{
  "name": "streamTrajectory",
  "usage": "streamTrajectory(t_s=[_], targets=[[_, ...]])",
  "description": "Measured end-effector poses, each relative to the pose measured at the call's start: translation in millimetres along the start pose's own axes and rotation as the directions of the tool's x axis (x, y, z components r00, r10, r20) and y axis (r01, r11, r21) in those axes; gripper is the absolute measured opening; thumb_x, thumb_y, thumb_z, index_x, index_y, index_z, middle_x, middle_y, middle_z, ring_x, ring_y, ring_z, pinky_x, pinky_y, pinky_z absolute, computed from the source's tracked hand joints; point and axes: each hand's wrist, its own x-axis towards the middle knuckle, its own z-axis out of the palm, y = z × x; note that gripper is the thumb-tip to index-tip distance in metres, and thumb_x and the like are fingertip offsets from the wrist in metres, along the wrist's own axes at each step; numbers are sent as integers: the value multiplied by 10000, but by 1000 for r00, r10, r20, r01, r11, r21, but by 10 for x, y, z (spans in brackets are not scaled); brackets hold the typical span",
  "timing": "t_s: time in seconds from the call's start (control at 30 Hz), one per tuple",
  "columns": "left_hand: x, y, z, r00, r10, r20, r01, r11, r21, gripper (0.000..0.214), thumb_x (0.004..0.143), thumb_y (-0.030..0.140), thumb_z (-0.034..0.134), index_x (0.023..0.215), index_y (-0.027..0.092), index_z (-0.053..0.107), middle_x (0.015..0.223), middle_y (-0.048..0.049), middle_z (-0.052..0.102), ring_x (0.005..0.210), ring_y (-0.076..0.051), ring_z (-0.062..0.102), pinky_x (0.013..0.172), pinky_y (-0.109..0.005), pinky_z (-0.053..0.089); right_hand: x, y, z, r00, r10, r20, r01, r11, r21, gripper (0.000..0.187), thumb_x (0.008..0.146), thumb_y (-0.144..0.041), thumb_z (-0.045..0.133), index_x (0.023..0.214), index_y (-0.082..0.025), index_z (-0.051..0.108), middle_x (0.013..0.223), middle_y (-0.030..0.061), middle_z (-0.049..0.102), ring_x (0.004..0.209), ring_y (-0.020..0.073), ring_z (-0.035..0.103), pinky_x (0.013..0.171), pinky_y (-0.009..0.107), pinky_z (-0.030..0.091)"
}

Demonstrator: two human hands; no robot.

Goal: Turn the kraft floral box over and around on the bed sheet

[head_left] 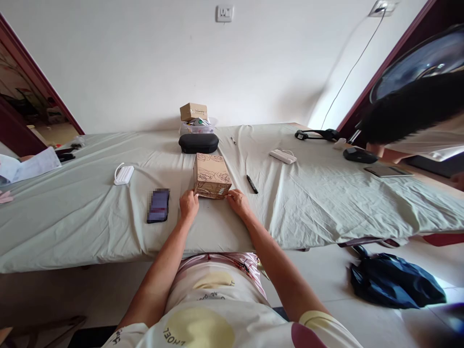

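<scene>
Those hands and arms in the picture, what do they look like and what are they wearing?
The left hand and right hand wear no gloves, and I see no cables. The short sleeves are pale: the left sleeve has dark lettering, the right sleeve a yellow patch.

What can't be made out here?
All head view:
Brown cardboard box with black scribbles: inside hidden by its walls; pale front mark too small to read.
Black rectangular phone: screen content lost to pixelation.
Rounded black oblong case: inside hidden by its closed shell.
White paper: cut off by left edge.
Dark shape, lower right: blurred, cut off by right edge.
</scene>
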Motion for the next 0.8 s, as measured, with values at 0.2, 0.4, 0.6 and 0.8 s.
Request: streamTrajectory(t_s=[0.2, 0.4, 0.6, 0.8], targets=[[-12, 33, -8, 984, -91, -154, 75, 991, -107, 404, 1026, 321, 408, 1273, 141, 673, 981, -165, 780, 876, -294, 735, 771, -363, 505, -2, 60, 55, 993, -116, 2, 116, 992, -49, 194, 968, -330, 590, 922, -253, 762, 1037, 62, 737, 1000, 236, 681, 905, 388, 560], [27, -75, -80, 939, -11, -344, -41, 989, -145, 422, 1036, 377, 392, 1187, 154, 716, 1018, -169, 759, 924, -264, 709, 847, -365, 507, -9, 5, 87, 976, 50, -210, -31, 995, 91, 502, 900, -490, 697, 1312, -215, 615, 1164, 121, 691, 936, 250, 671, 813, 413, 581], [40, -90, -152, 894, 75, -441, -193, 954, -229, 423, 1053, 411, 367, 1198, 196, 701, 1169, -155, 706, 1111, -237, 663, 1007, -363, 504, -2, -84, 33, 938, -192, -288, 226, 970, 91, 264, 976, -431, 580, 1132, -232, 655, 1197, 119, 664, 1068, 271, 646, 963, 455, 539], [17, -23, -156, 869, 114, -481, -261, 933, -249, 482, 1060, 456, 350, 1188, 166, 713, 1195, -169, 699, 1147, -233, 664, 1066, -376, 500, -26, -124, 39, 945, -58, -322, 90, 992, 84, 386, 930, -499, 642, 1186, -216, 582, 1064, 98, 671, 970, 262, 646, 896, 439, 548]])
